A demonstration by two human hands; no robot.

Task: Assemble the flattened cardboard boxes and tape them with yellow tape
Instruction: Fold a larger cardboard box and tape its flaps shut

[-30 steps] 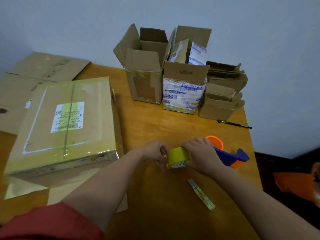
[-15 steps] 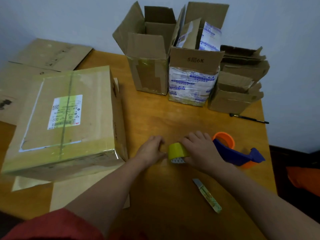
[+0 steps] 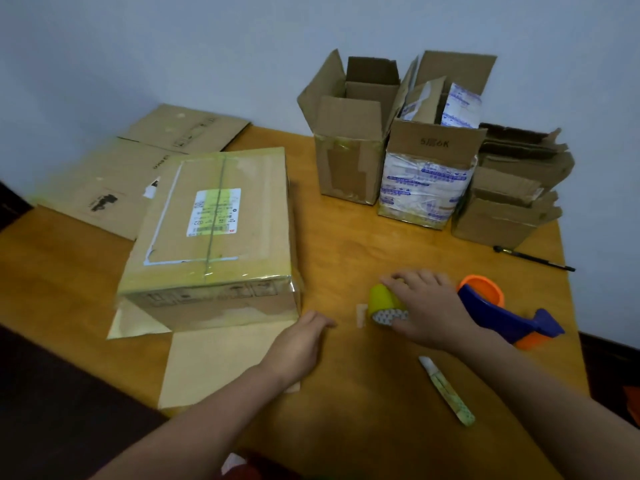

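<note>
Right hand [image 3: 429, 306] grasps the cylindrical yellow tape roll [image 3: 384, 301] on the wooden table [image 3: 346, 244] (blue-orange dispenser [image 3: 491, 313] just beside, toward the right edge); left hand [image 3: 301, 344] released, near the taped cardboard box [image 3: 214, 220].

Wooden table [image 3: 346, 244]. Left of centre: large taped box [image 3: 214, 216] with a shipping label on top, sitting on a flat cardboard sheet [image 3: 214, 365] that sticks out toward the near edge. Back-left: flattened cardboard boxes [image 3: 114, 181]. Back row, touching – open box [image 3: 349, 168], open printed-tape box [image 3: 426, 181], pile of collapsed boxes [image 3: 512, 188]. Black pen [image 3: 533, 258] just in front of the pile. Right front – yellow tape roll [image 3: 382, 301], small tape scrap [image 3: 361, 315] beside it, blue-orange tape dispenser [image 3: 502, 313], utility knife [image 3: 446, 389] nearer the front edge.
</note>
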